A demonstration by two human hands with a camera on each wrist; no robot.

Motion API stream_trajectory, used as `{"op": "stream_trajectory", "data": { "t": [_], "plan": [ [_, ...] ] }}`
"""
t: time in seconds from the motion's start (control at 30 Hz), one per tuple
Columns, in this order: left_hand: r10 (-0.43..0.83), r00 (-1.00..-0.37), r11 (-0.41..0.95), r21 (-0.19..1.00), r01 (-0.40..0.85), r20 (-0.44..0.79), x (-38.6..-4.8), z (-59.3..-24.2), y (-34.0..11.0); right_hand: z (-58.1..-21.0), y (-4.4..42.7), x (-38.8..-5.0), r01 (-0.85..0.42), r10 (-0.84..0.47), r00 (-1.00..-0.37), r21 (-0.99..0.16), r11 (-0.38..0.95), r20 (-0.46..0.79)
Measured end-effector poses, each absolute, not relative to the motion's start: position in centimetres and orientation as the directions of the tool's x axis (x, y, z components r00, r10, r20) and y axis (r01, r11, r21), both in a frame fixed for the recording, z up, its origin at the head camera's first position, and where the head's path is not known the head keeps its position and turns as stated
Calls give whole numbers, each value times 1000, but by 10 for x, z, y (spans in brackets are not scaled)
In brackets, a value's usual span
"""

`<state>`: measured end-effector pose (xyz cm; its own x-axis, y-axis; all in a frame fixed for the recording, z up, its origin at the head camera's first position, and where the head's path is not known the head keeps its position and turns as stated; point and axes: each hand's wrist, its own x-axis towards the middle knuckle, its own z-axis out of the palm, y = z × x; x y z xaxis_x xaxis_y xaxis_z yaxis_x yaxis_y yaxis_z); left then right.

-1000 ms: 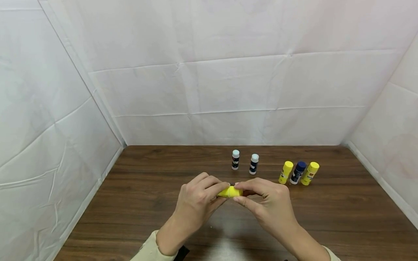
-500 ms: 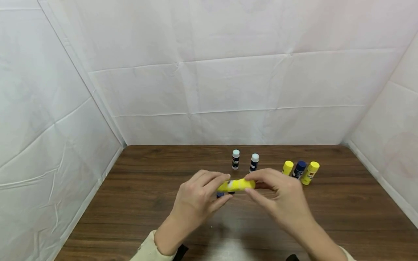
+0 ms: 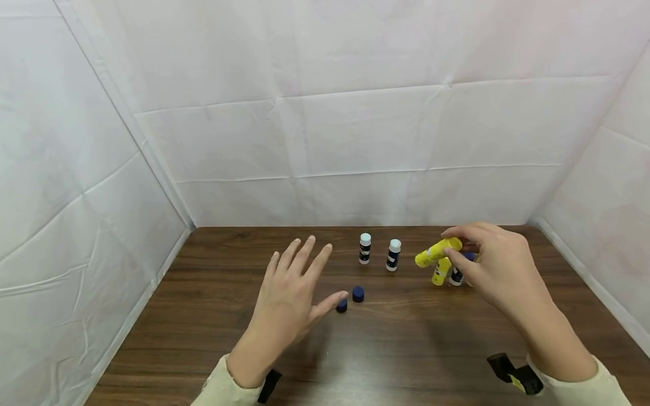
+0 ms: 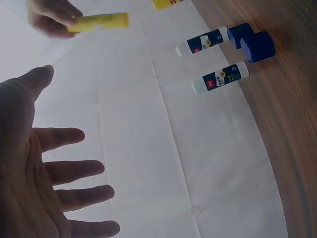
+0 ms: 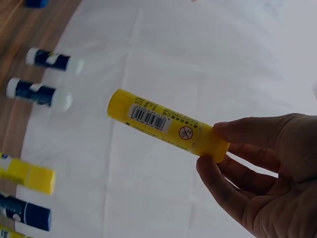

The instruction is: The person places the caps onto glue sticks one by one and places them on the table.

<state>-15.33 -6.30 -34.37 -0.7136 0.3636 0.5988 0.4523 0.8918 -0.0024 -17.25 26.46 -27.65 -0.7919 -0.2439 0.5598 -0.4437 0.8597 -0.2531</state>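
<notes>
Between thumb and fingertips, my right hand (image 3: 500, 270) pinches a yellow glue stick (image 5: 163, 124) by its cap end. It is tilted in the air, in front of a standing yellow glue stick (image 3: 441, 272) in the head view. My left hand (image 3: 286, 299) is spread with straight fingers above the table and holds nothing. Two dark blue caps (image 3: 358, 294) lie near its thumb. Farther back stand two uncapped glue sticks with navy labels, the left one (image 3: 365, 248) and the right one (image 3: 393, 255).
A blue-capped glue stick (image 3: 456, 276) stands beside the yellow one, partly behind my right hand. Another yellow stick there is mostly hidden. The brown wooden table (image 3: 213, 270) meets a white cloth wall (image 3: 325, 135) at the back, with cloth on both sides.
My left hand has let go of the yellow glue stick and spread its fingers. My right hand has carried the stick right and away from me. The blue caps have come into full view.
</notes>
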Motion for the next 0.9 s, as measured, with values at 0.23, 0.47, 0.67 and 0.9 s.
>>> {"op": "stream_trajectory", "data": {
  "t": [0.23, 0.47, 0.67, 0.9],
  "plan": [
    [338, -756, 912, 4, 411, 561, -154, -346, -65, -288, 267, -206, -420, -331, -876, -216, 882, 350],
    [332, -773, 916, 10, 400, 540, -154, -347, -67, -310, 269, -241, -458, -427, -882, -148, 876, 200],
    [334, -781, 916, 13, 401, 527, -154, -347, -67, -325, 272, -259, -489, -472, -870, -126, 863, 143],
    [341, -786, 913, 19, 408, 515, -152, -347, -66, -335, 274, -268, -506, -495, -861, -100, 857, 116]
  ]
}}
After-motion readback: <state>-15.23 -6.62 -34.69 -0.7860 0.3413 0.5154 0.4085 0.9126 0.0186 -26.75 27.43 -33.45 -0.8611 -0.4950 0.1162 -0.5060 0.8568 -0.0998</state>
